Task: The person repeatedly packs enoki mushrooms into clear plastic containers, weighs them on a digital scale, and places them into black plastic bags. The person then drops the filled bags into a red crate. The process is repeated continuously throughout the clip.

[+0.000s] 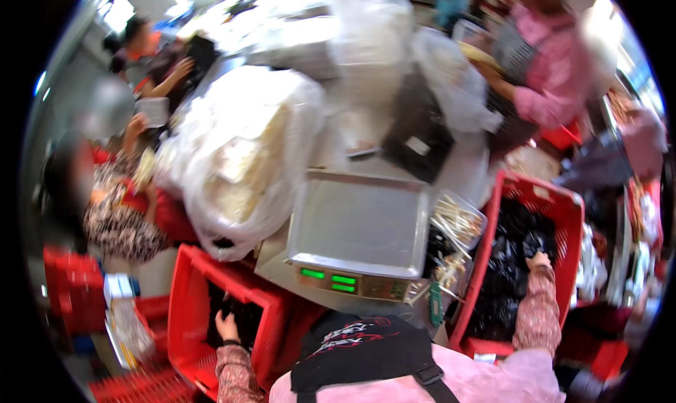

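Observation:
My left hand [227,327] reaches into a red plastic crate [184,325] on the left, its visible fingers apart, over dark contents that are too shadowed to make out. On the right, a second red crate [484,269] is filled with shiny black plastic bags [503,283]. My right hand [539,260] is down inside that crate, its fingers closed on one black plastic bag [536,242]. Between the crates stands a scale [358,223] with a bare steel pan and green lit displays.
A tray of pale sticks [456,223] and a green tool [436,304] lie beside the scale. Large clear bags [246,156] of pale goods and a black package [420,139] cover the table behind. Co-workers [553,58] stand to the left and right.

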### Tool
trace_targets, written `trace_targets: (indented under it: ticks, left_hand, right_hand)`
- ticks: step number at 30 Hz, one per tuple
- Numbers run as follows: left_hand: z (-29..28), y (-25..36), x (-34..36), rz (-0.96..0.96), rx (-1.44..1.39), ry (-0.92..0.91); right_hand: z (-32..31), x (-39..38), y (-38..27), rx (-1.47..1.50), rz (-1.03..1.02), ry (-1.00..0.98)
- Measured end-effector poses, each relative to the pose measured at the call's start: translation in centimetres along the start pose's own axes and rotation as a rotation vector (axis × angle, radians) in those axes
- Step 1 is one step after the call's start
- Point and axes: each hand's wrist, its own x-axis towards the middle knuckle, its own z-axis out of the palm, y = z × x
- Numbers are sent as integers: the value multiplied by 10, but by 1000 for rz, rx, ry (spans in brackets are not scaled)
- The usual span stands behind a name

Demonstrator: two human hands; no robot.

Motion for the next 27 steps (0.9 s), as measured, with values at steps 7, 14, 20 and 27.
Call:
trace_targets:
  ticks: [7,14,20,27]
  left_hand:
    - [63,67,-64,356,12,-12]
    - [90,114,-104,449,-220,-111]
    - [85,136,-125,359,-470,-289]
    - [78,166,-119,243,-590,-478]
  right_hand:
    - [-119,-165,-215,709,-1246,7]
    - [-142,-411,-482,1068,-1317,-916]
    - [-112,-444,-593,1152,-991,-829]
    - [-83,-420,-487,1452,-1209,-747]
